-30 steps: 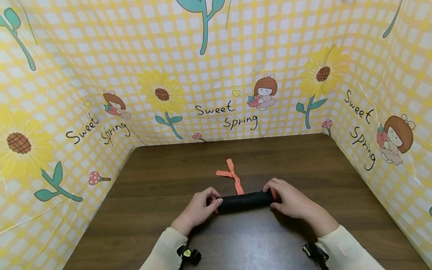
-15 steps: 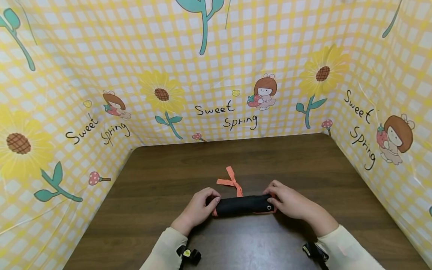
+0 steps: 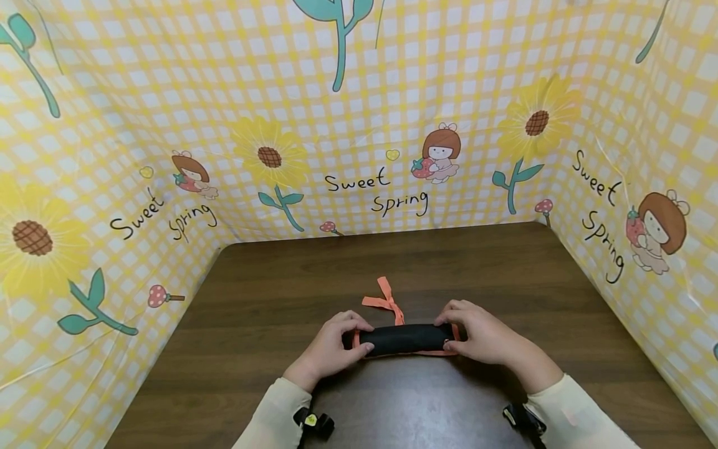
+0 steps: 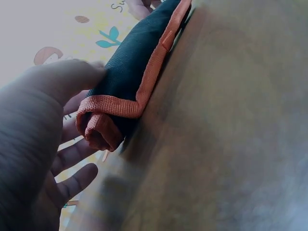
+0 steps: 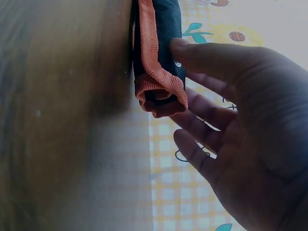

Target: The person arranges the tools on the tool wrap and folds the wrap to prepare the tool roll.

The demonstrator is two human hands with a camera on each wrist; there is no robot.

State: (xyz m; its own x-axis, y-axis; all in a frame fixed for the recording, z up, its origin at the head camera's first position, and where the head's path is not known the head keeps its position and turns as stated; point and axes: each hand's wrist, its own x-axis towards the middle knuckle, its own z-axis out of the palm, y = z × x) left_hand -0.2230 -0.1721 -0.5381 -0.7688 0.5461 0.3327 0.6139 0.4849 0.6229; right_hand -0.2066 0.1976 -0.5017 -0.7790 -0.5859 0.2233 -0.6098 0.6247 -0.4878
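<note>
A black fabric roll-up pouch (image 3: 405, 339) with orange edging lies rolled on the brown table, long side across the head view. From its far side runs an orange tie strap (image 3: 387, 300), its two tails spread apart. At the pouch's left end my left hand (image 3: 331, 342) grips it, thumb on the near top and fingers behind. My right hand (image 3: 479, 332) grips the other end likewise, its thumb by a metal eyelet. Both wrist views show the rolled layers at the ends, the left one as a coil of orange trim (image 4: 103, 132), the right one as a flattened opening (image 5: 161, 98).
The wooden table (image 3: 269, 274) extends around the pouch on every side. Yellow checked cloth (image 3: 348, 149) with printed flowers and lettering walls off its back, left and right. Black straps with small devices (image 3: 314, 423) sit on both wrists.
The pouch has rolled slightly toward me, and its orange near edge now shows along the bottom. The strap has drawn a little nearer. Both thumbs have shifted onto the pouch's near top.
</note>
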